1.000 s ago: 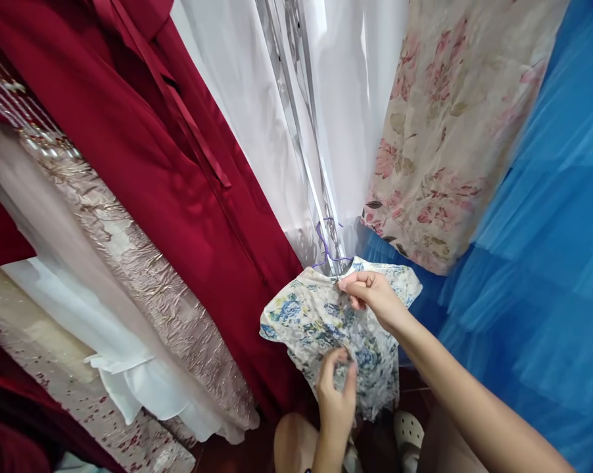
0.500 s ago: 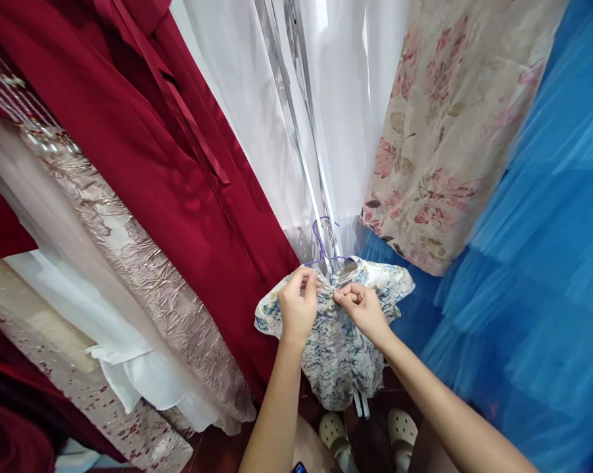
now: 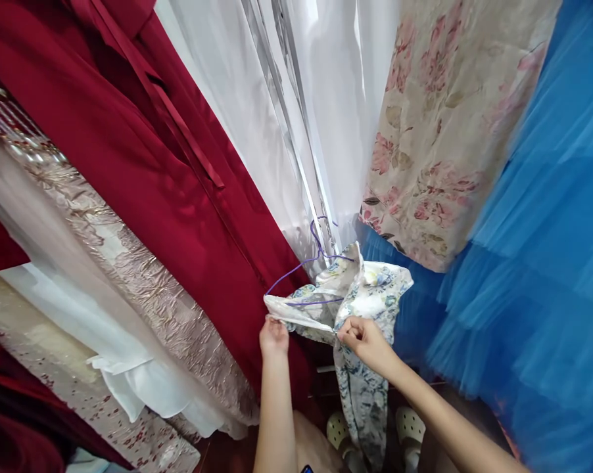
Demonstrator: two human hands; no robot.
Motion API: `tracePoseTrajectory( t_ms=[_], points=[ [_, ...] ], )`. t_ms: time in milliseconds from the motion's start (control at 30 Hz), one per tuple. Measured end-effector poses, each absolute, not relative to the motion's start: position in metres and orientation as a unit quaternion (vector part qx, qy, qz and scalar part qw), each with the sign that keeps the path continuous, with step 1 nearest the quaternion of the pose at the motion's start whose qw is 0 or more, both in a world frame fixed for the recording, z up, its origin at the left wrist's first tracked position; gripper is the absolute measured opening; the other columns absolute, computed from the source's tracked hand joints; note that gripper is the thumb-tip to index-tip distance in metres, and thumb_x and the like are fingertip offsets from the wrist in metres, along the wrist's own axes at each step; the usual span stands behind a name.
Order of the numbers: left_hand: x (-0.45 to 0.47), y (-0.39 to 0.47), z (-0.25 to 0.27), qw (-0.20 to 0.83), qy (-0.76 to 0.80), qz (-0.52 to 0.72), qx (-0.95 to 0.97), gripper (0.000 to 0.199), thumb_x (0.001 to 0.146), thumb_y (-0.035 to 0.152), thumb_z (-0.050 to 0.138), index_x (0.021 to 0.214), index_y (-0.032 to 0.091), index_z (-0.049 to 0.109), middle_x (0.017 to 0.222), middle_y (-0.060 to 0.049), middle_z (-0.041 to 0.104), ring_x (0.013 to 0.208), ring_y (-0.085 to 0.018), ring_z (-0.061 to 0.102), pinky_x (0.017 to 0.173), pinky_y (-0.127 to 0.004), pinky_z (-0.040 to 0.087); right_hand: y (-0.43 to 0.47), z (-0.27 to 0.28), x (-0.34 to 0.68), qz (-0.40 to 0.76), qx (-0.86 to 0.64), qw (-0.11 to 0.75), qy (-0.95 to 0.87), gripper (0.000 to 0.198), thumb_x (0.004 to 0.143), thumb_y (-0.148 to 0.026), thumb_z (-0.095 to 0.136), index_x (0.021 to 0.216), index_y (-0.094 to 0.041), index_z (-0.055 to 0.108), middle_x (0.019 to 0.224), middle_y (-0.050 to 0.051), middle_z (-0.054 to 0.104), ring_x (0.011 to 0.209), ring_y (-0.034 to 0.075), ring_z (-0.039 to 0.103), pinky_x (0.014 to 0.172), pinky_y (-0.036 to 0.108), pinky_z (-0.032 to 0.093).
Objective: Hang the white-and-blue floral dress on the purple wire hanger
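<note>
A white blouse [image 3: 370, 302] with a blue and yellow floral print hangs partly on a purple wire hanger [image 3: 289, 270]. The hanger's hook is by a pale metal rail [image 3: 304, 177]. My left hand [image 3: 275, 336] is closed on the edge of the blouse's left side, drawn out to the left and off the hanger's left arm, which shows bare. At the front neckline my right hand [image 3: 363, 338] pinches the fabric edge. The right shoulder of the blouse still lies over the hanger, whose end there is hidden. Below the hands the lower cloth hangs down.
Dark red cloth [image 3: 188, 197] and patterned pale garments [image 3: 143, 276] hang on the left. White cloth [image 3: 227, 98] is behind the rail. A floral panel [image 3: 439, 144] and blue tulle [image 3: 547, 249] hang on the right. Cream clogs [image 3: 409, 424] stand on the floor below.
My left hand has moved left and down, pulling the blouse's left side off the hanger and opening the neckline. My right hand has moved slightly down, still pinching the edge.
</note>
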State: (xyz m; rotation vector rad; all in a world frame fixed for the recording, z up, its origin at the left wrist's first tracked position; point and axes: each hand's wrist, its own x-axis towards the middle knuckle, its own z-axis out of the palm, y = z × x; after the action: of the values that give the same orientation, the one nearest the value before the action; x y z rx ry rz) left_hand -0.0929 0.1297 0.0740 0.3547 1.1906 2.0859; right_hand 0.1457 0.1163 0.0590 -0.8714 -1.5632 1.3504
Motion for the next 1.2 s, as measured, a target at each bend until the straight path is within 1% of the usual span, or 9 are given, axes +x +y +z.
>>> tracePoseTrajectory(
  t_ms=[267, 433, 500, 567, 667, 767, 833, 1000, 1200],
  points=[
    [-0.022, 0.105, 0.015, 0.462, 0.466, 0.749, 0.091, 0.009, 0.085, 0.024, 0.064, 0.085, 0.015, 0.061, 0.077, -0.004, 0.062, 0.077, -0.017, 0.066, 0.082, -0.035, 0.055, 0.117, -0.028, 0.207, 0.528, -0.485, 0.432, -0.547, 0.022, 0.079, -0.04, 0.053, 0.07, -0.02, 0.057, 0.046, -0.009, 0.036, 0.041, 0.011, 0.032, 0.047, 0.026, 0.025],
    [0.018, 0.084, 0.028, 0.42, 0.445, 0.722, 0.324, 0.023, 0.086, 0.039, 0.066, 0.088, 0.016, 0.063, 0.081, -0.001, 0.059, 0.08, -0.013, 0.059, 0.083, -0.025, 0.049, 0.091, -0.055, 0.231, 0.529, -0.516, 0.383, -0.554, 0.022, 0.075, -0.038, 0.056, 0.063, -0.019, 0.056, 0.046, -0.006, 0.042, 0.043, 0.013, 0.04, 0.047, 0.027, 0.03],
    [0.034, 0.075, 0.044, 0.384, 0.466, 0.677, 0.422, 0.022, 0.09, 0.039, 0.062, 0.091, 0.017, 0.064, 0.081, -0.001, 0.059, 0.078, -0.013, 0.056, 0.076, -0.022, 0.047, 0.082, -0.046, 0.232, 0.503, -0.515, 0.367, -0.589, 0.02, 0.075, -0.037, 0.059, 0.076, -0.018, 0.063, 0.058, -0.002, 0.056, 0.054, 0.017, 0.051, 0.054, 0.029, 0.04],
    [0.051, 0.067, 0.063, 0.347, 0.48, 0.623, 0.511, 0.02, 0.093, 0.036, 0.057, 0.09, 0.018, 0.064, 0.082, -0.002, 0.059, 0.08, -0.014, 0.056, 0.076, -0.023, 0.045, 0.075, -0.026, 0.229, 0.472, -0.489, 0.371, -0.633, 0.034, 0.073, -0.035, 0.066, 0.103, -0.018, 0.065, 0.089, 0.005, 0.067, 0.079, 0.023, 0.061, 0.073, 0.033, 0.048],
    [0.071, 0.059, 0.085, 0.29, 0.479, 0.558, 0.612, 0.019, 0.094, 0.033, 0.055, 0.089, 0.018, 0.065, 0.094, -0.005, 0.056, 0.092, -0.018, 0.056, 0.086, -0.027, 0.044, 0.069, 0.015, 0.22, 0.511, -0.394, 0.369, -0.669, 0.052, 0.072, -0.034, 0.073, 0.12, -0.018, 0.06, 0.115, 0.009, 0.064, 0.107, 0.028, 0.057, 0.095, 0.038, 0.045],
    [0.077, 0.058, 0.093, 0.309, 0.479, 0.531, 0.626, 0.023, 0.096, 0.037, 0.051, 0.092, 0.018, 0.065, 0.102, -0.007, 0.055, 0.098, -0.02, 0.056, 0.091, -0.029, 0.043, 0.068, 0.046, 0.211, 0.602, -0.313, 0.324, -0.659, 0.028, 0.082, -0.039, 0.065, 0.096, -0.014, 0.067, 0.089, 0.005, 0.067, 0.088, 0.024, 0.059, 0.082, 0.034, 0.05],
    [0.07, 0.055, 0.089, 0.4, 0.479, 0.503, 0.598, 0.029, 0.097, 0.043, 0.046, 0.101, 0.02, 0.062, 0.102, -0.007, 0.06, 0.095, -0.019, 0.057, 0.091, -0.03, 0.044, 0.069, 0.059, 0.212, 0.642, -0.282, 0.301, -0.647, 0.031, 0.087, -0.044, 0.061, 0.084, -0.014, 0.067, 0.076, 0.002, 0.064, 0.072, 0.019, 0.056, 0.069, 0.029, 0.048],
    [0.043, 0.03, 0.044, 0.582, 0.467, 0.373, 0.552, 0.048, 0.087, 0.054, 0.059, 0.123, 0.022, 0.063, 0.125, -0.009, 0.063, 0.118, -0.026, 0.055, 0.106, -0.036, 0.039, 0.078, 0.089, 0.247, 0.674, -0.28, 0.286, -0.621, 0.033, 0.087, -0.046, 0.064, 0.085, -0.014, 0.071, 0.078, 0.003, 0.068, 0.067, 0.017, 0.057, 0.063, 0.027, 0.046],
    [0.024, 0.003, -0.002, 0.448, 0.607, 0.381, 0.535, 0.051, 0.073, 0.05, 0.076, 0.115, 0.022, 0.072, 0.111, -0.011, 0.067, 0.106, -0.032, 0.057, 0.1, -0.04, 0.042, 0.147, 0.131, 0.313, 0.546, -0.351, 0.35, -0.676, 0.027, 0.075, -0.041, 0.076, 0.075, -0.014, 0.077, 0.074, 0.006, 0.074, 0.065, 0.023, 0.065, 0.059, 0.03, 0.049]
  ],
)
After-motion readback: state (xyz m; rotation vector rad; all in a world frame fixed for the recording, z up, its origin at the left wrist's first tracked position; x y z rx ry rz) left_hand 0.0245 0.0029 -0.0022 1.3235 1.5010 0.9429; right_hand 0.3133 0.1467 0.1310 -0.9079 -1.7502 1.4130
